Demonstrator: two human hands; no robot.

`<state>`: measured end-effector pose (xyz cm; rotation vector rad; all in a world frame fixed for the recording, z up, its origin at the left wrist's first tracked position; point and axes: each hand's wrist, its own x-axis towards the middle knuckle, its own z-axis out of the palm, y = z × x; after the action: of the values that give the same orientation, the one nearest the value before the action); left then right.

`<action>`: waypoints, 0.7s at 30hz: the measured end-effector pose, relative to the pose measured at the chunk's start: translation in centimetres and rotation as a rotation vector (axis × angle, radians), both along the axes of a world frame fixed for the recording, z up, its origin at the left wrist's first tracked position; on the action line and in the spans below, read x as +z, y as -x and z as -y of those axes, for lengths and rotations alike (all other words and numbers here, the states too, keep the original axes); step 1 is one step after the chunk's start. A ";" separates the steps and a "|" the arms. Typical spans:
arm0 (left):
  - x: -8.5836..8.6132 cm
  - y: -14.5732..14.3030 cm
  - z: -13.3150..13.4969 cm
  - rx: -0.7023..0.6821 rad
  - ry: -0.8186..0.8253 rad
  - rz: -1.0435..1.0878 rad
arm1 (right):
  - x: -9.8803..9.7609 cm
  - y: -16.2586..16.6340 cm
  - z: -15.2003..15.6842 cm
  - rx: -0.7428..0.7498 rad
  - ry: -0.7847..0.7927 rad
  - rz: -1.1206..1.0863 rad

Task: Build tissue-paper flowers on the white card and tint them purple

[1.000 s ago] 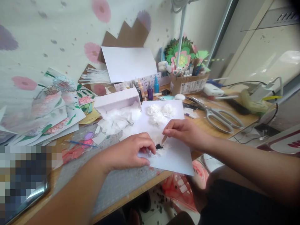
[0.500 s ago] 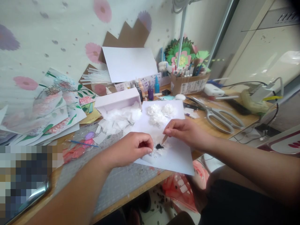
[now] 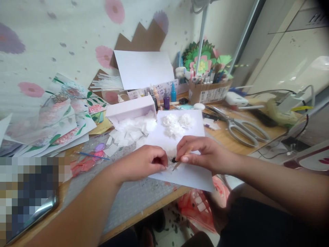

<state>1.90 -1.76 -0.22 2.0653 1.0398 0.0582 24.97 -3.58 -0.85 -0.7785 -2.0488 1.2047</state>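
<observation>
My left hand (image 3: 144, 163) is curled in a pinch on a small white paper flower with a black centre (image 3: 174, 160), which lies on a white sheet (image 3: 190, 175) near the desk's front edge. My right hand (image 3: 199, 152) grips a thin wooden stick (image 3: 178, 165) whose tip points down at the sheet, right beside the black centre. The two hands nearly touch over the flower, hiding most of it. Several finished white paper flowers (image 3: 177, 122) lie on the far part of the same sheet.
A white box (image 3: 131, 109) spills white paper squares (image 3: 128, 132) to the left. Large scissors (image 3: 240, 125), small bottles (image 3: 166, 99) and a cardboard pen box (image 3: 208, 92) stand behind. Painted flower sheets (image 3: 59, 120) cover the left side. A grey cutting mat (image 3: 133, 199) lies under my left arm.
My right hand has dropped lower and closer to my left hand, bringing the stick down beside the black centre. My left hand stays pinched on the flower.
</observation>
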 end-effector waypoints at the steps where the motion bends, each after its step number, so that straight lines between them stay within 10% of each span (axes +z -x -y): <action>1: 0.1 0.0 0.0 0.039 0.023 0.010 | 0.1 0.0 0.0 0.000 -0.010 0.000; 21: 0.0 -0.3 0.4 0.189 0.346 0.318 | 0.0 0.8 0.1 -0.193 0.003 -0.043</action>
<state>2.24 -2.20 -0.21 1.5820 0.9662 0.2740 24.20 -3.70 -0.89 -0.9206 -1.8895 1.1073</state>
